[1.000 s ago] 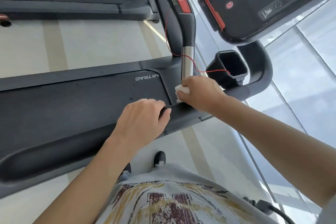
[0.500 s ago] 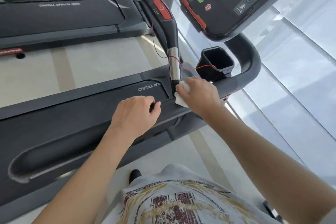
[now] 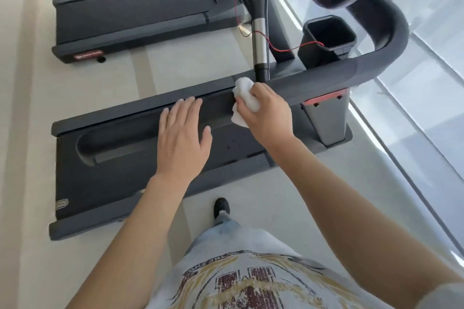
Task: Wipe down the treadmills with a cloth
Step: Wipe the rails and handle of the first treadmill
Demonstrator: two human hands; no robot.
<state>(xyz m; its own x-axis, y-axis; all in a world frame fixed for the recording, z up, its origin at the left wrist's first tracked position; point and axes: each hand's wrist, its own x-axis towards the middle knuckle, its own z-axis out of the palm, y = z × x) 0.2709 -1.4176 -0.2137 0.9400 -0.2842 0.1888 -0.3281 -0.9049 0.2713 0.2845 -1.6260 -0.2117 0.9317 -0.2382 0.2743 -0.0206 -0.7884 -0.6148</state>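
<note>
1. Your left hand [image 3: 182, 143] has let go. Half a second ago its fingers were curled over the near handrail [image 3: 150, 130]; now they are straight and spread, palm down over the rail. Whether the palm rests on the rail or floats just above it, the picture does not show. It holds nothing.

2. The near treadmill [image 3: 82, 183] under that hand now shows most of its deck, because your head has tipped down and back. The second treadmill [image 3: 130, 12] lies well apart, across a strip of pale floor, with no hand near it.

3. The cloth [image 3: 244, 98] is bunched white in your right hand [image 3: 266, 113], whose fingers are curled round it. It has slid a little along the handrail towards you, off the base of the chrome grip bar [image 3: 259, 32], though its top edge sits just beside that base. It looks pressed against the rail's side.

4. To the right, the cup holder [image 3: 326, 40] and the curved front bar [image 3: 391, 32] stand clear of both hands; a thin red cord [image 3: 288, 49] runs from the grip bar to the cup holder.

5. My reading: you have finished the joint at the grip bar and are starting a stroke down the long rail. With the left hand unclasped, the rail is open for the cloth to pass. The far machine is probably to come.
</note>
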